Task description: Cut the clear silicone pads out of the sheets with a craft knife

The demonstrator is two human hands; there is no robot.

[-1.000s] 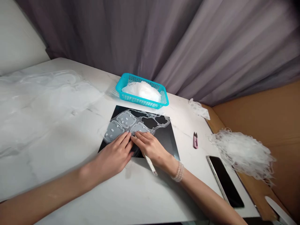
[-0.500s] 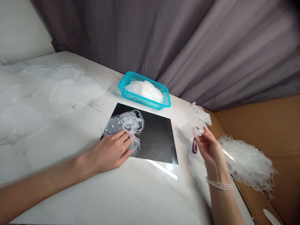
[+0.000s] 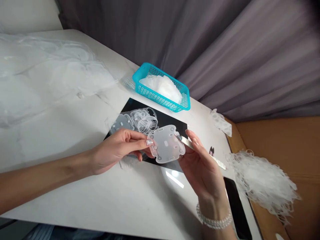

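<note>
My left hand [image 3: 125, 146] pinches the left edge of a translucent white silicone sheet [image 3: 165, 145] with notched edges, small holes and slots. It is raised above the black mat [image 3: 172, 118]. My right hand [image 3: 203, 163] grips silver tweezers [image 3: 186, 142], their tip at the sheet's right edge; whether the tip pinches the sheet I cannot tell. The right fingers are also close behind that edge. On the mat behind my left hand lie more such sheets [image 3: 122, 123] and a tangle of thin clear strips [image 3: 143, 120].
A turquoise basket [image 3: 160, 99] with white translucent pieces stands behind the mat. Large translucent sheets [image 3: 55, 70] cover the table's left. To the right are a heap of stringy scraps [image 3: 262, 183] by the cardboard [image 3: 277, 146], a black phone-like slab [image 3: 237, 206] and a crumpled white piece [image 3: 221, 122].
My left hand has moved from the strips on the mat to the sheet's edge. My right hand has come left with the tweezers to the sheet. The camera view has shifted.
</note>
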